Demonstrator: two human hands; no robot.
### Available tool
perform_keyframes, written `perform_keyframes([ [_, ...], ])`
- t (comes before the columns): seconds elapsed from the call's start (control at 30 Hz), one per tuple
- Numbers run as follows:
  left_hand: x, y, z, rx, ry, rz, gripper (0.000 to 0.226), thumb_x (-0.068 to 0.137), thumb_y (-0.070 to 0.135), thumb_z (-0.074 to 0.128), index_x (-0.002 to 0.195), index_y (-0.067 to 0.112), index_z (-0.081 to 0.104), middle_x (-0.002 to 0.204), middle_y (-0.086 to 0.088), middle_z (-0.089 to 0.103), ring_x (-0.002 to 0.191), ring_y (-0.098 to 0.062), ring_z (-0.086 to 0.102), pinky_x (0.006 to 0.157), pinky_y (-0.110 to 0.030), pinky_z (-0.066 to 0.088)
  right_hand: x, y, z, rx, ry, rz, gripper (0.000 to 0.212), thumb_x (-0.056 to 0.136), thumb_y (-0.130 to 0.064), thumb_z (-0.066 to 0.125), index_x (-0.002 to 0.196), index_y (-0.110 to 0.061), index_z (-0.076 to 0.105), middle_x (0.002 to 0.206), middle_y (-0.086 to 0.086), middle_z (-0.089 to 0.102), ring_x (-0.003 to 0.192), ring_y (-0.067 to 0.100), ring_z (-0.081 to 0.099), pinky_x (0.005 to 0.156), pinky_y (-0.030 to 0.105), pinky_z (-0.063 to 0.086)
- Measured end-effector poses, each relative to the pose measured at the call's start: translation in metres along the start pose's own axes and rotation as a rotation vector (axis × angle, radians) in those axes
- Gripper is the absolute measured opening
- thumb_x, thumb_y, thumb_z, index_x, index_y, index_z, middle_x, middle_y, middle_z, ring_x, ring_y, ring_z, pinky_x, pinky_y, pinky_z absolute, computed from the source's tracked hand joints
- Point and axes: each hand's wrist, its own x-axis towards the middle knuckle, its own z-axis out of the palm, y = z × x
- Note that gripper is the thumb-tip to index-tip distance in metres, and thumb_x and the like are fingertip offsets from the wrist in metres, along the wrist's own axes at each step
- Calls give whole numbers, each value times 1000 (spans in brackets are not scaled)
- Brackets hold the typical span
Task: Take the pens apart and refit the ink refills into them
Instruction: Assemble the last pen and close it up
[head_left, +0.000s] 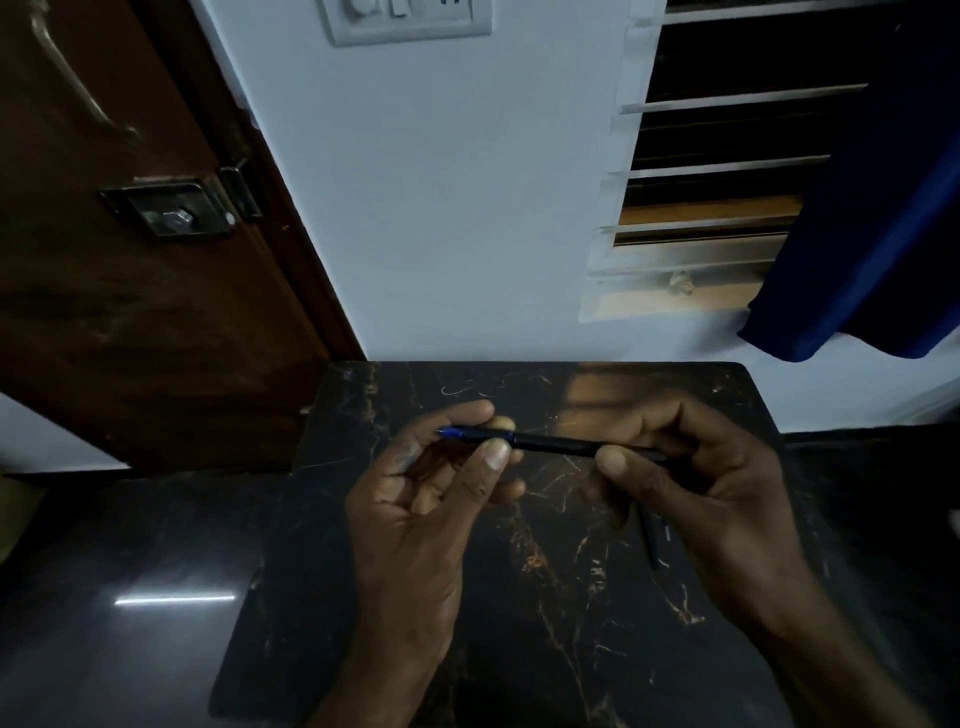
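Right now your left hand (436, 499) pinches the blue tip end of a dark pen (550, 442) between thumb and fingers, while your right hand (696, 483) closes thumb and forefinger on the barrel toward its back end, so the pen lies almost level above the middle of the dark marbled counter (519, 597), tip pointing toward 9 o'clock. Both hands are curled shut on the pen, not wide open. This looks like the twist at the joint between tip section and barrel, though whether you are loosening or tightening cannot be told. Keep the two grips close to the joint, turn the ends against each other along the pen's own line, and avoid bending it. A second dark pen (650, 540) lies on the counter at about 4 o'clock from the first, partly hidden under your right hand; mind you don't knock it.
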Motion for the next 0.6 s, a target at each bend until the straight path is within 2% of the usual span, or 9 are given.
perform_keyframes([
  [0.03, 2, 1, -5, 5, -4, 2, 28, 82, 18, 81, 110, 21, 82, 108, -11, 81, 93, -22, 79, 68, -27, 64, 2, 1, 5, -26, 2, -7, 24, 98, -22, 70, 91, 1, 66, 66, 14, 69, 56, 28, 66, 53, 32, 55],
  [0.1, 5, 5, -15, 16, -30, 15, 27, 82, 19, 84, 109, 22, 82, 108, -11, 81, 93, -23, 79, 68, -28, 64, 4, 3, 15, -101, 18, -6, 40, 104, -29, 60, 80, 3, 64, 55, 11, 62, 45, 23, 60, 51, 25, 51],
  [0.17, 9, 9, -22, 27, -53, 32, 28, 83, 27, 87, 111, 23, 81, 108, -10, 81, 91, -23, 79, 68, -29, 64, 7, 4, 25, -95, 33, 9, 45, 103, -38, 56, 86, 2, 69, 54, 15, 60, 43, 25, 58, 48, 26, 49],
  [0.2, 11, 12, -26, 32, -56, 37, 29, 84, 29, 87, 111, 24, 81, 108, -9, 81, 90, -22, 79, 68, -29, 64, 8, 3, 30, -58, 24, 14, 44, 102, -40, 58, 98, 1, 71, 58, 18, 62, 45, 29, 59, 48, 30, 49],
  [0.27, 17, 15, -35, 56, -47, 50, 26, 85, 25, 85, 111, 27, 81, 108, -7, 81, 87, -19, 80, 68, -29, 64, 11, 2, 40, -2, -13, 34, 46, 94, -42, 72, 119, -4, 68, 71, 24, 68, 53, 39, 62, 50, 36, 53],
  [0.33, 23, 18, -45, 71, -43, 59, 25, 86, 20, 81, 108, 29, 81, 106, -6, 82, 84, -17, 80, 67, -29, 64, 13, 4, 48, -33, -27, 46, 40, 87, -32, 81, 114, -6, 68, 76, 23, 71, 60, 39, 67, 52, 39, 56],
  [0.4, 28, 20, -54, 68, -54, 59, 24, 85, 19, 82, 107, 29, 82, 105, -6, 82, 84, -18, 80, 66, -28, 64, 16, 8, 55, -55, -29, 33, 25, 91, -27, 75, 96, -3, 69, 70, 19, 70, 57, 34, 66, 52, 38, 56],
  [0.5, 33, 24, -65, 50, -101, 66, 23, 84, 29, 86, 107, 28, 82, 105, -6, 82, 89, -18, 80, 66, -27, 64, 19, 14, 69, -90, 13, 70, 43, 101, -38, 62, 82, 1, 68, 58, 19, 63, 44, 31, 60, 48, 34, 50],
  [0.6, 43, 25, -77, 46, -126, 71, 26, 84, 34, 86, 109, 27, 81, 106, -5, 82, 92, -18, 80, 65, -27, 64, 22, 13, 80, -27, 13, 108, 47, 98, -50, 64, 102, -3, 74, 66, 21, 70, 52, 36, 64, 48, 38, 52],
])
